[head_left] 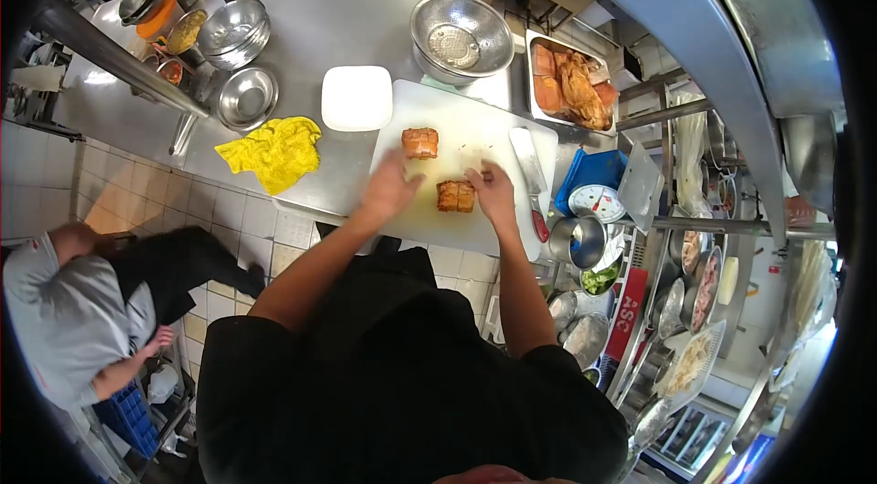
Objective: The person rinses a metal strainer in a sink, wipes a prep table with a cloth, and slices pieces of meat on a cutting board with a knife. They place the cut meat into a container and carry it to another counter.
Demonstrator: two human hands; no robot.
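Two browned, roughly square pieces of meat lie on the white cutting board point(475, 123). The upper piece point(420, 143) is just above my left hand point(393, 187), whose fingers are spread with nothing held. My right hand point(494, 189) is beside the upper right of the lower piece point(455, 196), its fingers curled; whether they touch the meat is unclear. To the right of that hand, a knife point(530, 169) with a red handle lies on the board. A white square plate point(356, 99) stands on the steel counter left of the board.
Behind the board is a metal colander point(461, 35). A tray of meat point(573, 82) stands at the back right, near a scale point(597, 202). A yellow cloth point(271, 153) and metal bowls point(247, 99) are at the left. A co-worker point(78, 310) is at the lower left.
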